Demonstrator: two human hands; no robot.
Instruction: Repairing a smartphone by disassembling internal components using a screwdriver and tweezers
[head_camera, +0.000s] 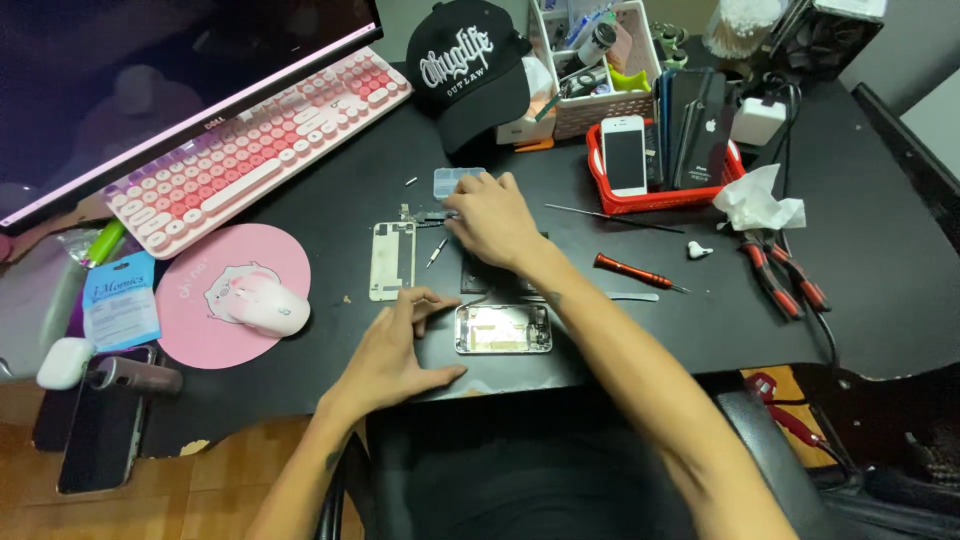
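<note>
A black desk (330, 190) was seen from above, with two bare arms stretched over it. The left hand (395, 350) was laid flat on the desk near its front edge, fingers spread loosely and nothing gripped; its fingertips were just beside an opened phone body (503, 329), a silver rectangle lying face up with its insides exposed. The right hand (492, 220) was reached further back, palm down with the fingers curled over small parts on the desk, just in front of a small clear parts box (455, 181). Whether anything was pinched between those fingers could not be told, as they were hidden by the back of the hand. A detached phone panel (392, 260), pale and rectangular, was lying to the left of the right hand, apart from the opened body.

A red-handled screwdriver (633, 273) was lying to the right of the forearm, and red-handled pliers (783, 275) further right beside a crumpled tissue (760, 200). A red tray (655, 198) holding a white phone (624, 154) was set behind them. A black cap (468, 70), a pink keyboard (250, 140) and a pink mouse (270, 308) on a round pink mat (190, 320) were placed at the left and back.
</note>
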